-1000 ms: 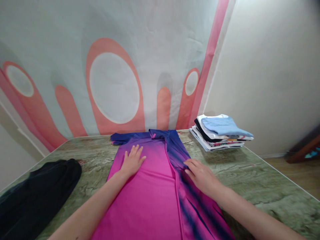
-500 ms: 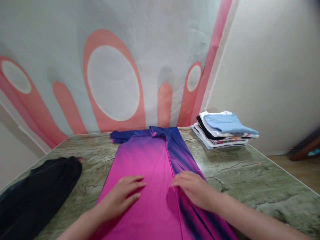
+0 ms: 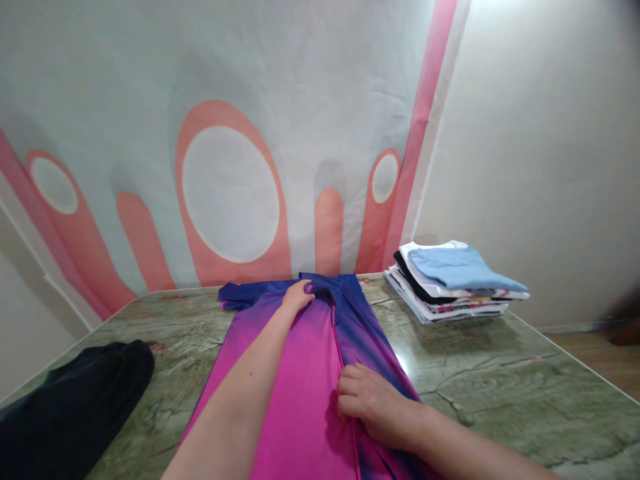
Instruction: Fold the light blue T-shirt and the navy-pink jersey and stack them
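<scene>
A pink and purple-blue short-sleeved shirt (image 3: 300, 407) lies lengthwise on the table, with its right side folded over towards the middle. My left hand (image 3: 299, 297) reaches to the far end, its fingers closed at the cuff of the folded-over sleeve. Curled around the folded edge partway down the shirt is my right hand (image 3: 373, 403); its fingertips are partly hidden. Part of the shirt's left half lies under my left forearm, and its near end runs out of view.
A stack of folded clothes (image 3: 450, 277), with a light blue piece on top, sits at the back right of the wood-patterned table (image 3: 480, 380). Dark crumpled fabric (image 3: 80, 400) lies at the left. A wall with pink shapes (image 3: 230, 193) stands behind the table.
My left hand has moved forward from the shirt's middle to the sleeve cuff at the far end. My right hand has closed on the folded edge. The view has tilted up slightly.
</scene>
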`<state>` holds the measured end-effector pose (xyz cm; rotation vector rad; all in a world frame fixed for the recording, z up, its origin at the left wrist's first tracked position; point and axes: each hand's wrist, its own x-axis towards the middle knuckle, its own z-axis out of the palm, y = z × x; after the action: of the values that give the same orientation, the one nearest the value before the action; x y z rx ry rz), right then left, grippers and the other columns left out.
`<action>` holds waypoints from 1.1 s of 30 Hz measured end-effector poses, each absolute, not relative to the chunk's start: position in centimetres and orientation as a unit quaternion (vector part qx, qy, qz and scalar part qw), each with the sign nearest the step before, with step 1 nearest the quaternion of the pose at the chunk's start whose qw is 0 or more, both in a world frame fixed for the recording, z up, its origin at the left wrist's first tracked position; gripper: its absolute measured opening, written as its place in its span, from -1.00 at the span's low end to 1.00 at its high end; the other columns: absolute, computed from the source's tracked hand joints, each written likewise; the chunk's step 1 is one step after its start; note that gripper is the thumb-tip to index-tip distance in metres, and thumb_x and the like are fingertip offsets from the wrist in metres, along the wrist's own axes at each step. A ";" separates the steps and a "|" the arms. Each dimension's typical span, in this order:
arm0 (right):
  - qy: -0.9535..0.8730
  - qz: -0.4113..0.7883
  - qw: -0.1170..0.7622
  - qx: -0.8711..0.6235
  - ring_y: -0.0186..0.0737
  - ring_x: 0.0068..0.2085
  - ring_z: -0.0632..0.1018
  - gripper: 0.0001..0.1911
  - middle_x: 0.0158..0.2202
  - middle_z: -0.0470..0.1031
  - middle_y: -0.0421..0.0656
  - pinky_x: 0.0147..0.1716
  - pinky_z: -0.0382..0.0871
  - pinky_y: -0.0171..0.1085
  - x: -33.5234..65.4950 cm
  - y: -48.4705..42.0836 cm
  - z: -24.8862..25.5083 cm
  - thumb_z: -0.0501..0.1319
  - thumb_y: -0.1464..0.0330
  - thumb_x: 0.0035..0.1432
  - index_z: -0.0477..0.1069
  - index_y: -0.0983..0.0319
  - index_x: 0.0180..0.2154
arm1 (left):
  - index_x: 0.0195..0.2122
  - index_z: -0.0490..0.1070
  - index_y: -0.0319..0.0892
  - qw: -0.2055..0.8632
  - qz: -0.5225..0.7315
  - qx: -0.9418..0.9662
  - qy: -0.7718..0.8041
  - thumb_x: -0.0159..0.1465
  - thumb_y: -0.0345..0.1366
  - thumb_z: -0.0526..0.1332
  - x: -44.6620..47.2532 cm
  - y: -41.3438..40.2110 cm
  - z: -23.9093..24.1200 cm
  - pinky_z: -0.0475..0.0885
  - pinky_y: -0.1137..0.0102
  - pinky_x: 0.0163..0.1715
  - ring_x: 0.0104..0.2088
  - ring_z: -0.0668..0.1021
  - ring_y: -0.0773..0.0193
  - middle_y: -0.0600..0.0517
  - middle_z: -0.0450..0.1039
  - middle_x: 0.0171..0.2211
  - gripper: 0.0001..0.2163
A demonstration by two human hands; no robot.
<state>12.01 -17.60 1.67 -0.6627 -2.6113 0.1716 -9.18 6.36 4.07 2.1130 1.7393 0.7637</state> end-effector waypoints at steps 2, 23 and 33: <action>-0.948 0.057 0.211 -0.230 -0.25 -0.23 0.31 -0.85 -0.40 0.37 -0.22 -0.25 0.10 -0.24 12.1 -17.4 1.8 0.17 0.38 0.21 0.32 0.21 -0.43 | -0.22 0.49 -0.16 0.159 0.287 0.727 0.603 0.03 -0.43 0.28 -8.4 7.1 3.4 0.41 0.46 -0.39 -0.48 0.56 0.27 0.08 0.50 -0.50 -0.75; -0.965 0.066 0.179 -0.183 -0.26 -0.24 0.33 -0.89 -0.44 0.40 -0.28 -0.19 0.14 -0.22 11.9 -17.7 3.8 0.22 0.41 0.13 0.31 0.18 -0.41 | 0.17 0.20 -0.11 0.422 0.476 0.574 0.515 0.34 -0.34 0.09 -7.3 8.6 0.2 0.60 0.43 -0.43 -0.34 0.63 0.34 -0.07 0.46 -0.05 -0.64; -0.976 0.088 0.176 -0.091 -0.29 -0.30 0.32 -0.73 -0.48 0.39 -0.33 -0.18 0.10 -0.20 10.5 -18.6 3.2 0.28 0.30 0.18 0.26 0.18 -0.48 | 0.12 0.38 -0.22 0.349 0.483 0.588 0.547 0.28 -0.28 0.23 -7.0 8.8 -0.5 0.59 0.46 -0.38 -0.38 0.60 0.40 -0.15 0.34 0.14 -0.62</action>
<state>10.54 -18.62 3.21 -0.2575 -2.7656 0.2492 -6.97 8.82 -0.47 1.5227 1.4177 1.2528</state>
